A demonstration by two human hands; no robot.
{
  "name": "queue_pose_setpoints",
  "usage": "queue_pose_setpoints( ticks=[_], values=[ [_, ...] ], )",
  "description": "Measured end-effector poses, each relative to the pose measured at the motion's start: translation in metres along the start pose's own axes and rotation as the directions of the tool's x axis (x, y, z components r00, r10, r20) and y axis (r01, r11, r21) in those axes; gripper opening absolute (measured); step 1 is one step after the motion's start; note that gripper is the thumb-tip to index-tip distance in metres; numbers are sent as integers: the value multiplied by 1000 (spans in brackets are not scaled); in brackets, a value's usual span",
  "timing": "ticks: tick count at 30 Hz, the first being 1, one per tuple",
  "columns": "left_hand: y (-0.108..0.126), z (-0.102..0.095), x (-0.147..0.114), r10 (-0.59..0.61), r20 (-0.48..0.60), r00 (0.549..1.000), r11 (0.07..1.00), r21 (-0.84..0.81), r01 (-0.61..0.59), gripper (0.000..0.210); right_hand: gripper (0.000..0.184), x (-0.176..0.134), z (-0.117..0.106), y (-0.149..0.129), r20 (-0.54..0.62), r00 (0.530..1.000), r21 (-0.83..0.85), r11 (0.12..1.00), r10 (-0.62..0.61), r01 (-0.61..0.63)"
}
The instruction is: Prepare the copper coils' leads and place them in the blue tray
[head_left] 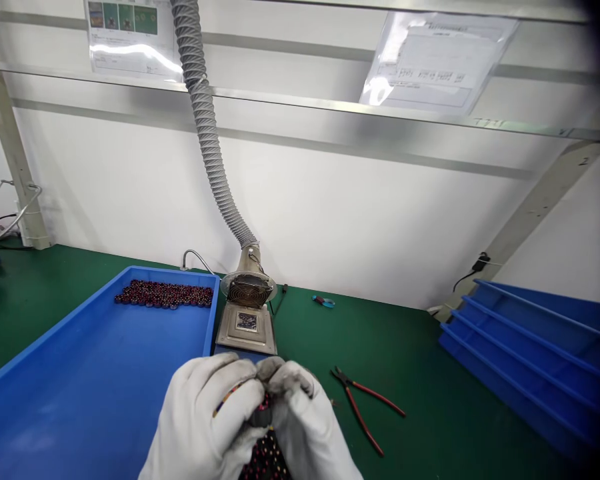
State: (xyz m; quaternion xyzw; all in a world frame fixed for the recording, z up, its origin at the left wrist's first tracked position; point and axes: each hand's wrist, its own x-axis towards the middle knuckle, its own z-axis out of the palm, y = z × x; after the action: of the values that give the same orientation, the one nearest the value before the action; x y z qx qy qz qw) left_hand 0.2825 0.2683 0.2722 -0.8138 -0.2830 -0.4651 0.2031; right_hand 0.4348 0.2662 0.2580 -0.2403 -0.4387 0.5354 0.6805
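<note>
My left hand (pixel 210 417), in a white glove, is closed around a small dark round part (pixel 261 415) with pinkish-red bits on its top. Between its fingers shows a thin strip of orange and yellow. My right hand (pixel 305 417), gloved too, has its thumb and fingers pinched together at the same dark part; the fingertips look grey and soiled. What exactly lies between the right fingertips is hidden. Beneath both hands are many dark pieces (pixel 266 460) dotted pink and yellow, partly covered by the gloves.
At left a blue tray (pixel 105 373) holds rows of small dark-red round parts (pixel 163 294). A metal soldering pot (pixel 247 323) stands ahead under a grey exhaust hose (pixel 210 133). Red-handled pliers (pixel 363 407) and small blue cutters (pixel 324 302) lie right. Stacked blue trays (pixel 530 360) are far right.
</note>
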Motion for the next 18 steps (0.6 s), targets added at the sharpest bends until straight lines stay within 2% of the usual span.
queue_pose_setpoints(
  ticks=[3, 8, 10, 13, 16, 18],
  values=[
    [-1, -2, 0, -16, -13, 1000, 999, 36, 17, 15, 19, 1, -4, 5, -52, 997, 147, 988, 54, -46],
    [-2, 2, -4, -42, -32, 999, 998, 55, 44, 17, 33, 2, -1, 24, 1, 993, 117, 987, 114, -114],
    [0, 4, -5, -75, -52, 996, 996, 36, 77, 21, 32, 3, -1, 29, 32, 987, 112, 980, 160, -162],
    [1, 3, -5, -166, -43, 985, 983, -88, 162, 25, 30, 8, -8, 31, 125, 952, 129, 947, 280, -296],
    [-2, 0, -5, -205, 68, 976, 939, -269, 216, 27, 31, 15, -16, 33, 196, 912, 175, 902, 361, -395],
    [-5, -1, -5, -211, 110, 971, 888, -393, 238, 25, 29, 16, -17, 37, 195, 908, 196, 892, 371, -407]
  ],
)
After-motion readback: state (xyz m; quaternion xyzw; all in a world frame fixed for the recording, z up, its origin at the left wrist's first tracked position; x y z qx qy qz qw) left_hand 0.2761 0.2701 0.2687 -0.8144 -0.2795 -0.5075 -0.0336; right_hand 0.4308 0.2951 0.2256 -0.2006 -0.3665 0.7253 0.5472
